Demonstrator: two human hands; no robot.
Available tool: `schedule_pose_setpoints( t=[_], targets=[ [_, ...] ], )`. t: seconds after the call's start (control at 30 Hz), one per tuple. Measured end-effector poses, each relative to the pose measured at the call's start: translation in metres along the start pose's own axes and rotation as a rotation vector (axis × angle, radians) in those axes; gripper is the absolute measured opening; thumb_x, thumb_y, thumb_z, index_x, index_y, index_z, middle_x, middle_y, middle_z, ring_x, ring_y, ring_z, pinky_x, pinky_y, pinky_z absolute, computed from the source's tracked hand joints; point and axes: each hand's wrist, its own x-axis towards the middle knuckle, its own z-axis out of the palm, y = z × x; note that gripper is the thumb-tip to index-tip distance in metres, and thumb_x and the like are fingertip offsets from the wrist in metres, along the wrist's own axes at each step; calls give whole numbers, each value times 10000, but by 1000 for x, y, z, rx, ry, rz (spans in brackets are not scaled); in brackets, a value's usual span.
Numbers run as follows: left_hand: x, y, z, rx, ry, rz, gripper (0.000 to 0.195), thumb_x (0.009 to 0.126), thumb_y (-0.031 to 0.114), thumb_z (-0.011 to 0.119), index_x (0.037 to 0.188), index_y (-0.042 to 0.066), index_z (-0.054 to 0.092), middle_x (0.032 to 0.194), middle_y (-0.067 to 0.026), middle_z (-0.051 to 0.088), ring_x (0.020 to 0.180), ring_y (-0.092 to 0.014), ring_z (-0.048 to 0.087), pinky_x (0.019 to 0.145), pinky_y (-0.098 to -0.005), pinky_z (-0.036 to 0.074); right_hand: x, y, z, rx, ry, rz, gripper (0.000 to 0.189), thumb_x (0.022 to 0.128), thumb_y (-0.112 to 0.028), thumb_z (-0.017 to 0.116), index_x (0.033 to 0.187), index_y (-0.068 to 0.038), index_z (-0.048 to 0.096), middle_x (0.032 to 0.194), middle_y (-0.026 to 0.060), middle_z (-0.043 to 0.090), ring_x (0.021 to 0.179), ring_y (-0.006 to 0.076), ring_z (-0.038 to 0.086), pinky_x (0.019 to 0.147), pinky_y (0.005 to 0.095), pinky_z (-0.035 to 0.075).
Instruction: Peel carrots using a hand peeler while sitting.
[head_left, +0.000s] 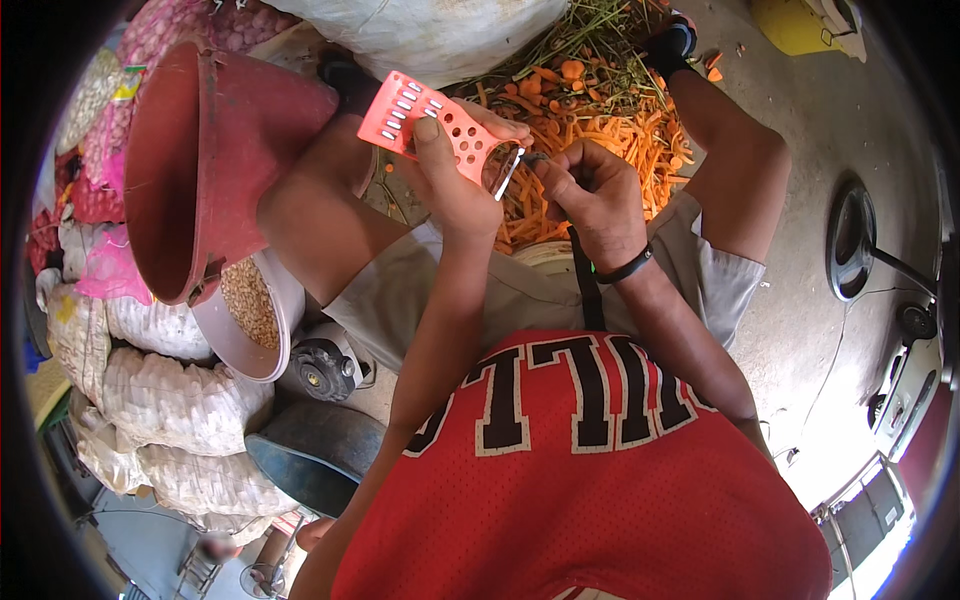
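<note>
My left hand (450, 169) grips a coral-pink plastic hand grater (466, 142) with rows of metal grating teeth, round holes and a metal peeler blade (509, 174) at its near end. The left thumb lies across its face. Close to that blade, my right hand (596, 187) pinches a small dark piece (534, 158) between thumb and fingers; what it is, I cannot tell. Below both hands spreads a heap of orange carrot strips (630, 157), with round carrot slices (572, 70) and green stalks (600, 34) at its far side.
A large white sack (427, 34) stands beyond the heap. To my left are a tipped red tub (247, 157), a pale bucket of kernels (251, 304), a dark basin (322, 450) and several filled sacks (176, 401). A round black base (850, 240) is on the right.
</note>
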Motion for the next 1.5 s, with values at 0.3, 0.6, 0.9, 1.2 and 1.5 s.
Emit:
schedule_pose_setpoints(
  t=[0.3,0.6,0.9,1.2,1.5],
  targets=[
    [-2,3,1,53,-104,128,590,1010,525,297,880,-4,524,697,-129,588,608,-251,624,595,-386,564,-2,3,0,10,-13,1,170,886,-110,714,822,-21,584,635,-2,594,528,44,528,494,200,422],
    [-2,0,0,-9,-106,109,559,1007,506,334,917,-14,517,690,-130,590,592,-247,623,586,-388,565,-7,6,2,11,-65,35,185,887,-128,721,820,-22,585,661,1,599,536,44,535,480,200,427],
    [-3,1,0,-14,-66,91,577,1016,519,295,915,-9,505,679,-128,578,591,-245,618,571,-395,565,-17,15,9,81,-134,94,191,891,-140,720,819,-13,597,673,3,607,550,49,552,496,203,461],
    [-4,-5,-2,-7,-77,63,629,1012,576,243,1018,0,496,675,-112,577,608,-235,616,593,-379,558,-13,20,6,90,-192,97,170,918,-135,690,843,-21,589,678,7,598,552,58,545,492,213,440],
    [8,6,-11,-41,47,-15,775,970,703,229,1068,-4,529,780,-126,620,680,-238,617,633,-368,518,17,-32,-25,257,96,-32,246,1032,-262,485,1020,-37,583,851,95,636,736,185,644,671,336,535]
  ],
)
